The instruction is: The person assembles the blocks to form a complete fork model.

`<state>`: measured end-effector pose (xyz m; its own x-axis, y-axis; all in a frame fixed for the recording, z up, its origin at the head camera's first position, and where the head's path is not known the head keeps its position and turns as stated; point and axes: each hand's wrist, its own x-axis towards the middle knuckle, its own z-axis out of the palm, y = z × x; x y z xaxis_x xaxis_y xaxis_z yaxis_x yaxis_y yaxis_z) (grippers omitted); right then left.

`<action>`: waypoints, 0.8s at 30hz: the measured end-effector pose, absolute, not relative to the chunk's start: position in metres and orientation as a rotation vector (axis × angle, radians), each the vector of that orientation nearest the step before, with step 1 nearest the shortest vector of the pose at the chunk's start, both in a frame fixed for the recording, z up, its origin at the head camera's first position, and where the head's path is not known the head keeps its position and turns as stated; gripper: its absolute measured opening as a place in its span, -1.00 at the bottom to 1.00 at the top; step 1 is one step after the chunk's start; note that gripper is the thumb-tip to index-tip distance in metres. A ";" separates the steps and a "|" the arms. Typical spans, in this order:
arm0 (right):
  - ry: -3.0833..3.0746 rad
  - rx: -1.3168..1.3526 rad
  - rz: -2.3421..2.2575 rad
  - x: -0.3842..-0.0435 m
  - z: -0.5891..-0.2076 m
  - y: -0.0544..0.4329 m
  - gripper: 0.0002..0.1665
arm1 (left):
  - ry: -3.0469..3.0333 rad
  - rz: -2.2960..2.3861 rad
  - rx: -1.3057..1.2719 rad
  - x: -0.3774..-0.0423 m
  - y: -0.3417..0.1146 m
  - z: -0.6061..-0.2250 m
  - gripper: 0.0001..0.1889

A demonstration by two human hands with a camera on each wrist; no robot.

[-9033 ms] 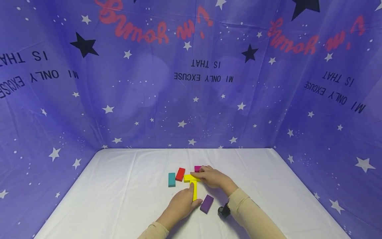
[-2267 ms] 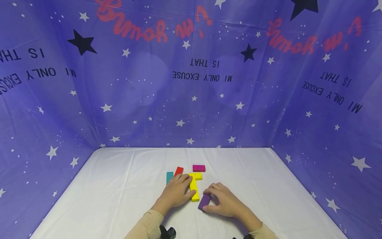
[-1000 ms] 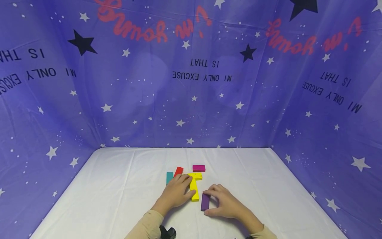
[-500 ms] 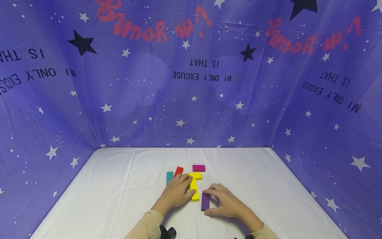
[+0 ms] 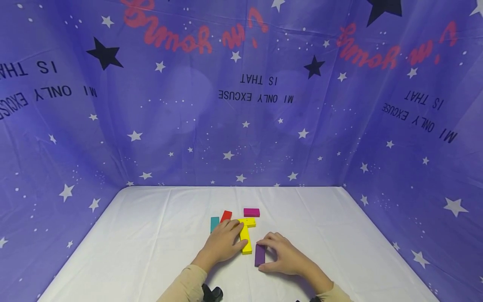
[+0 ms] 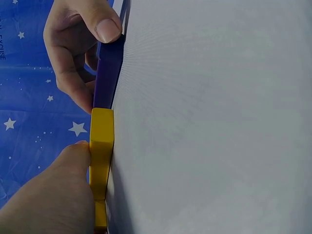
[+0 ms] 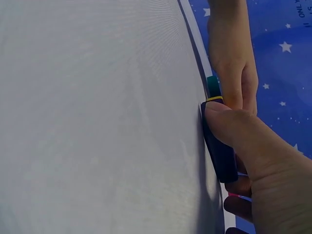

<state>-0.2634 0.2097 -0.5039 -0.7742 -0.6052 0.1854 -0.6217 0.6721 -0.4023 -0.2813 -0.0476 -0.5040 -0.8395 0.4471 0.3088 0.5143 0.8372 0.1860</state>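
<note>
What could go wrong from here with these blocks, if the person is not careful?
1. The right hand pinches the purple block close beside the near yellow block; a sideways slip might knock the two together.
2. The left hand touches the near yellow block; lifting away, it could shift it against the far yellow block.
3. In the head view, the left hand partly hides the red block and teal block; it might nudge them unnoticed.

Head cam's bright and fairly crisp on my end: soft shadows under the left hand and right hand, pale hazy blobs on the backdrop well beyond them. Both wrist feeds reach me dimmer and kinda grey, with weird fan-shaped ripples on the cloth past the nearer hand.
</note>
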 end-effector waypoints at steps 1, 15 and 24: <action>-2.840 1.040 0.711 -0.263 -0.504 0.210 -0.23 | -2.768 -0.385 -0.736 -0.281 -0.048 -0.504 -0.38; -2.855 1.020 0.775 -0.251 -0.499 0.205 -0.24 | -2.777 -0.409 -0.748 -0.283 -0.048 -0.504 -0.38; -2.839 1.068 0.817 -0.247 -0.498 0.201 -0.27 | -2.792 -0.439 -0.739 -0.284 -0.049 -0.505 -0.36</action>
<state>-0.2473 0.2008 -0.4976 -0.7686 -0.6147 0.1770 -0.6148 0.6334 -0.4700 -0.2838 -0.0491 -0.5052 -0.8494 0.4451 0.2835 0.5107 0.8288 0.2289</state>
